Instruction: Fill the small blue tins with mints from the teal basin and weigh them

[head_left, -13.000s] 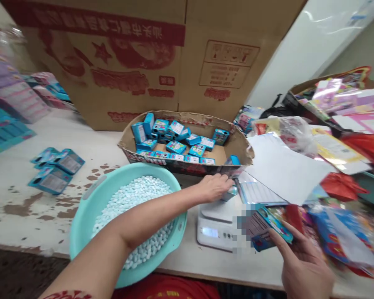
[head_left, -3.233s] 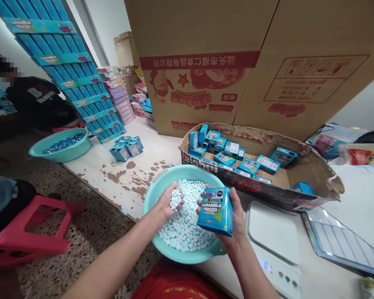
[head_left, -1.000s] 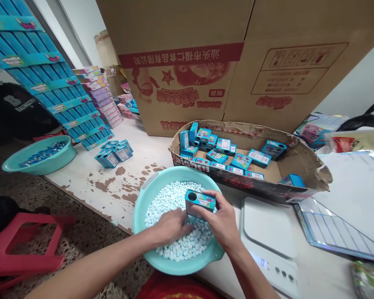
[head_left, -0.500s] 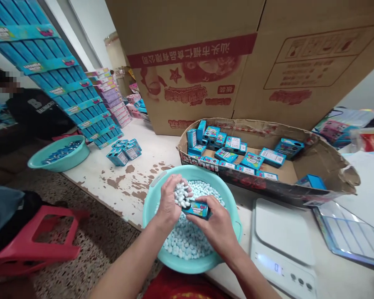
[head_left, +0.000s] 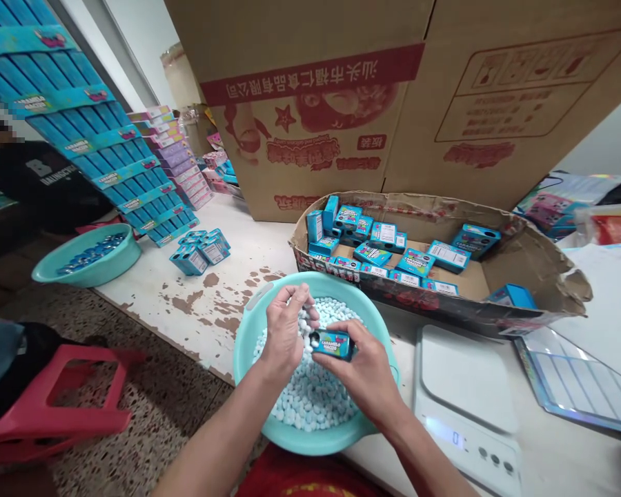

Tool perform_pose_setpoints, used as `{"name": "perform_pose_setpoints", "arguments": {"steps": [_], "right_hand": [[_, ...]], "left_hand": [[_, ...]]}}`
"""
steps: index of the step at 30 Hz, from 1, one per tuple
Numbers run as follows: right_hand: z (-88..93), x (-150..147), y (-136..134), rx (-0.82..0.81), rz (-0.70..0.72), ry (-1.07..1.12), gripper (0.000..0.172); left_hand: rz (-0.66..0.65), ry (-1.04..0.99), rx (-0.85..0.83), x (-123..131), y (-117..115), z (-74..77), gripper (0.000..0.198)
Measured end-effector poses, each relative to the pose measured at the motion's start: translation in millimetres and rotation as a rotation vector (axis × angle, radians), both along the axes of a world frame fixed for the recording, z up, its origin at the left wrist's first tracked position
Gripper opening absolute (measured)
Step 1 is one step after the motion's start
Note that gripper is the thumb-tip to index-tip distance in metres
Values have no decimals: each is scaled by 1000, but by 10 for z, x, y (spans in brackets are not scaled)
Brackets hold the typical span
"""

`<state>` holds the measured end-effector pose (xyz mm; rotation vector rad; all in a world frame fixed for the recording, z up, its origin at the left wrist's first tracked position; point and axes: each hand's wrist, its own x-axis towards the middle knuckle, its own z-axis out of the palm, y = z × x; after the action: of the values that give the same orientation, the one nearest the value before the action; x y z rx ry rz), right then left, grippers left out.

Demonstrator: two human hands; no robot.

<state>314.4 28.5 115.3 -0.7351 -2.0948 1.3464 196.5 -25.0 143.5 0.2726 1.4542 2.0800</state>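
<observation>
Above the teal basin (head_left: 310,445), the right hand (head_left: 366,366) clamps a small blue box (head_left: 334,344), its round hole facing left. The left hand (head_left: 283,328), close beside that hole, curls loosely around white pellets (head_left: 304,324). More pellets lie inside the basin. On the surface (head_left: 238,241), a scale (head_left: 468,383) sits right of the basin, and an open carton (head_left: 473,279) holding blue boxes stands behind it.

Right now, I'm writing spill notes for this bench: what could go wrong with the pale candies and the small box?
Candies may miss: the left hand crowds several pale candies near the box's small round opening. The blue box could slip, since the right hand holds it up over the basin.
</observation>
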Motion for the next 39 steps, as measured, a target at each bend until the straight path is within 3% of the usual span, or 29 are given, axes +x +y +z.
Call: {"name": "perform_pose_setpoints", "arguments": {"steps": [13,18,21,23,26,29,32,34,37,39], "right_hand": [[-52,-17,26,0,12,25,26],[9,40,49,-126,-22,87,32],[26,47,30,-157,-63,117,34],[44,69,28,-159,-44,141,35],[123,226,105,-187,-53,223,40],[227,577,304,-177,-204,303,41],[185,975,592,-105,-490,289,44],[22,1166,768,-32,-641,190,43],[-334,1305,916,-23,-711,67,44],[-515,1348,943,-42,-704,9,46]], "left_hand": [[-35,32,30,81,83,7,42],[-20,3,91,-25,18,117,38],[-20,96,-20,-157,-81,54,35],[-117,273,-256,-275,-150,-111,30],[-524,745,-643,-419,-246,-461,28],[-817,1113,-883,-409,-351,-711,50],[-953,1190,-1058,-255,-414,-750,63],[-1009,1149,-1105,-129,-414,-709,70],[-1032,1070,-1135,27,-391,-659,76],[-1028,1064,-1109,91,-386,-664,68]]}}
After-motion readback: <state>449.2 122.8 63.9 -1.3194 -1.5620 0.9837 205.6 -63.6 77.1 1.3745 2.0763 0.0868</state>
